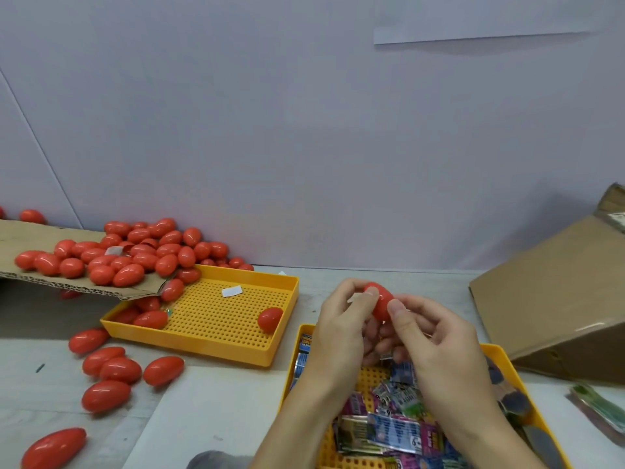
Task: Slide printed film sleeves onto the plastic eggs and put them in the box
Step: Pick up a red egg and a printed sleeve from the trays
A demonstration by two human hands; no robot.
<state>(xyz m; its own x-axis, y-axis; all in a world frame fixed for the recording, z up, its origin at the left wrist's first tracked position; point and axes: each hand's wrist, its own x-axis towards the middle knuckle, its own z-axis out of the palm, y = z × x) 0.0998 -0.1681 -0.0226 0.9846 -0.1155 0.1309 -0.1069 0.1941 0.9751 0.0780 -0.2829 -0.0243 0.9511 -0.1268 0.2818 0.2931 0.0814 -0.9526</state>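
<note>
A red plastic egg (381,301) is held up between both hands above the near tray. My left hand (341,328) pinches its upper left end with thumb and fingers. My right hand (436,343) pinches its lower right side. No sleeve shows on this egg. Printed film sleeves (392,431) lie in a loose heap in the near yellow tray (504,358) under my wrists. The cardboard box (554,299) stands tilted at the right, its inside hidden.
A second yellow perforated tray (236,319) at centre left holds a few red eggs (270,319) and a white slip. Many red eggs (135,252) pile on a cardboard flap at the left. Several loose eggs (118,370) lie on the table at lower left.
</note>
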